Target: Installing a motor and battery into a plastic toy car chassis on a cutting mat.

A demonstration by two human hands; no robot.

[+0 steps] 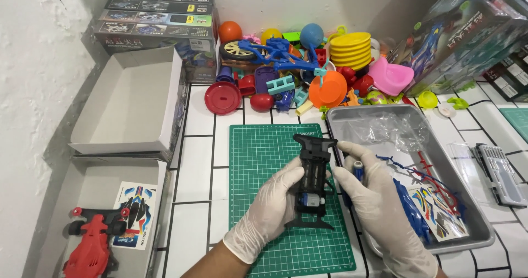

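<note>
Black plastic toy-car chassis [313, 182] hangs just above the green cutting mat [264, 201], gripped along its side by the gloved left hand [269, 209]. Beside the chassis, the gloved right hand [374, 201] is closed around a blue-handled screwdriver [358, 171], with the grey metal tray [467, 168] to the mat's right.

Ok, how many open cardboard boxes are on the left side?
2. One empty box sits by the wall; the other box lies nearer, holding a red car body and a sticker sheet.
</note>
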